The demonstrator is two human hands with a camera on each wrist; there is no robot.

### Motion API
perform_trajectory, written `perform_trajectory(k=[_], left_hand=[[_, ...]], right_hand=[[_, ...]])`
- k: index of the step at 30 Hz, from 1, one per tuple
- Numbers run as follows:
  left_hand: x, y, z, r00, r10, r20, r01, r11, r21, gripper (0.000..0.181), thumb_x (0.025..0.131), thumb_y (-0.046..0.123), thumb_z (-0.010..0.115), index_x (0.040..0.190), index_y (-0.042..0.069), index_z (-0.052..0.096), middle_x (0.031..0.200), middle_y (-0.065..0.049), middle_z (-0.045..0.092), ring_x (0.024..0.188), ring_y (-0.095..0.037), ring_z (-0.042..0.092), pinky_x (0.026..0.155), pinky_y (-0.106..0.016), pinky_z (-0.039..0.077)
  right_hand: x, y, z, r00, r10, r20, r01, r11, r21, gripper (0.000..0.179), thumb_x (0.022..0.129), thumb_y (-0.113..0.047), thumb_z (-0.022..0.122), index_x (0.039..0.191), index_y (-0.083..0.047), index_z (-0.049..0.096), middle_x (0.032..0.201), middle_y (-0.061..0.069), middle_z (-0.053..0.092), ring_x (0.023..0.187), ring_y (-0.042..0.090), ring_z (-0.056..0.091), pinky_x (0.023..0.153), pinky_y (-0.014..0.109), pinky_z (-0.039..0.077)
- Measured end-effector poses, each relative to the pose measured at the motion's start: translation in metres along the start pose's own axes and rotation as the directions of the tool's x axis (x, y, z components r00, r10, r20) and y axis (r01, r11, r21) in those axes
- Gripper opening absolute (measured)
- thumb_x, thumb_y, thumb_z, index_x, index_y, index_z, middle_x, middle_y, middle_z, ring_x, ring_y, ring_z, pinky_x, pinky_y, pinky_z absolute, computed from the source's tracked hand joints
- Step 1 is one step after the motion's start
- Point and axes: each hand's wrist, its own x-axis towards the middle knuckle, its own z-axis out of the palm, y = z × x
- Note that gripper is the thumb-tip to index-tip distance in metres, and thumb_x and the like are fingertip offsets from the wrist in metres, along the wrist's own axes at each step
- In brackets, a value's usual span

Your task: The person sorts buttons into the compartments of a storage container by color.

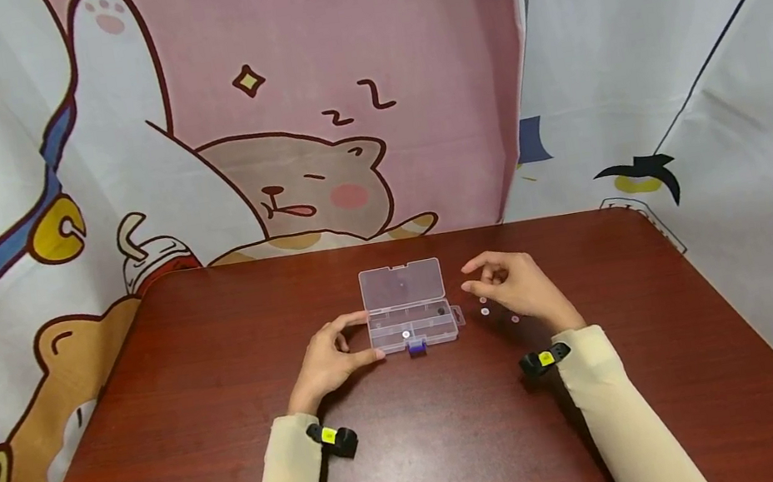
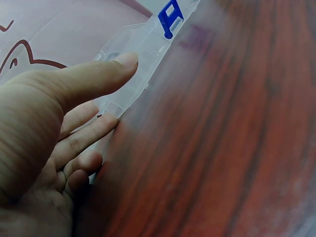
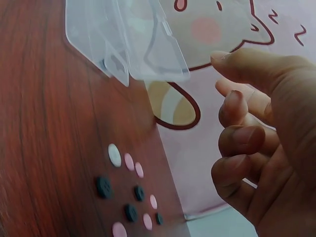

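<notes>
A clear plastic compartment box (image 1: 391,341) lies on the table with its lid (image 1: 401,285) raised at the back. A white button (image 1: 406,335) and a dark button (image 1: 441,311) are inside. My left hand (image 1: 326,362) grips the box's left end, thumb at the front corner and index finger at the back; a blue latch (image 2: 170,17) shows on its front edge. To the right of the box, my right hand (image 1: 518,283) hovers with fingers loosely bent, thumb and index tips apart and nothing between them. Near it lie a white button (image 3: 114,155), black buttons (image 3: 104,187) and pink buttons (image 3: 119,230).
The brown wooden table (image 1: 161,445) ends at a printed cloth (image 1: 447,96) hanging behind it. A clear hang tab (image 1: 458,315) sticks out at the box's right end. Black cameras (image 1: 342,442) are strapped on both wrists.
</notes>
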Motion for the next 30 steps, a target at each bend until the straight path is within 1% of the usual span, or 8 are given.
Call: perform_trajectory(k=[3, 6, 10, 18, 23, 30], left_hand=[[0.000, 0.000, 0.000, 1.000, -0.005, -0.001, 0.005, 1.000, 0.005, 0.067, 0.071, 0.034, 0.095, 0.132, 0.031, 0.068, 0.100, -0.007, 0.063, 0.077, -0.018, 0.047, 0.067, -0.029, 0.040], [0.000, 0.000, -0.001, 1.000, -0.009, 0.000, 0.009, 1.000, 0.002, 0.067, 0.071, 0.034, 0.095, 0.132, 0.031, 0.068, 0.101, -0.007, 0.064, 0.077, -0.018, 0.048, 0.067, -0.030, 0.040], [-0.001, 0.001, -0.001, 1.000, -0.010, 0.000, 0.010, 1.000, -0.005, 0.067, 0.071, 0.033, 0.095, 0.132, 0.030, 0.068, 0.105, -0.006, 0.065, 0.077, -0.018, 0.047, 0.068, -0.030, 0.040], [-0.001, 0.003, -0.001, 1.000, -0.015, 0.003, 0.015, 1.000, -0.003, 0.067, 0.071, 0.033, 0.095, 0.132, 0.029, 0.068, 0.102, -0.006, 0.065, 0.077, -0.018, 0.048, 0.068, -0.029, 0.040], [-0.001, 0.003, -0.001, 1.000, -0.015, 0.002, 0.015, 1.000, 0.000, 0.067, 0.071, 0.034, 0.095, 0.132, 0.029, 0.068, 0.100, -0.006, 0.064, 0.076, -0.018, 0.047, 0.068, -0.030, 0.040], [-0.001, 0.002, -0.001, 1.000, -0.012, 0.001, 0.012, 1.000, -0.010, 0.067, 0.071, 0.034, 0.095, 0.132, 0.030, 0.068, 0.103, -0.006, 0.066, 0.076, -0.018, 0.048, 0.068, -0.030, 0.040]], right_hand=[[0.000, 0.006, -0.005, 1.000, 0.008, -0.011, -0.008, 1.000, -0.007, 0.026, 0.089, -0.036, 0.081, 0.111, -0.024, 0.074, 0.074, 0.002, 0.063, 0.058, 0.014, 0.053, 0.048, 0.026, 0.043], [0.000, 0.013, -0.010, 1.000, 0.016, -0.020, -0.016, 1.000, -0.009, 0.027, 0.089, -0.037, 0.081, 0.111, -0.024, 0.074, 0.075, 0.002, 0.063, 0.062, 0.014, 0.053, 0.054, 0.025, 0.044], [-0.002, 0.020, -0.016, 0.999, 0.041, -0.018, -0.041, 0.999, -0.016, 0.028, 0.089, -0.037, 0.081, 0.112, -0.023, 0.073, 0.076, 0.004, 0.063, 0.062, 0.016, 0.054, 0.055, 0.026, 0.045], [-0.005, 0.042, -0.025, 0.995, 0.103, -0.012, -0.104, 0.993, -0.060, 0.040, 0.090, -0.041, 0.079, 0.118, -0.014, 0.073, 0.079, 0.006, 0.063, 0.066, 0.017, 0.055, 0.061, 0.027, 0.046], [-0.008, 0.052, -0.030, 0.991, 0.134, -0.006, -0.134, 0.987, -0.086, 0.039, 0.091, -0.042, 0.078, 0.117, -0.014, 0.073, 0.078, 0.005, 0.064, 0.068, 0.017, 0.056, 0.063, 0.028, 0.046], [-0.011, 0.064, -0.034, 0.982, 0.185, 0.033, -0.181, 0.977, -0.113, 0.032, 0.091, -0.036, 0.079, 0.115, -0.016, 0.074, 0.076, 0.004, 0.064, 0.068, 0.018, 0.056, 0.064, 0.029, 0.045]])
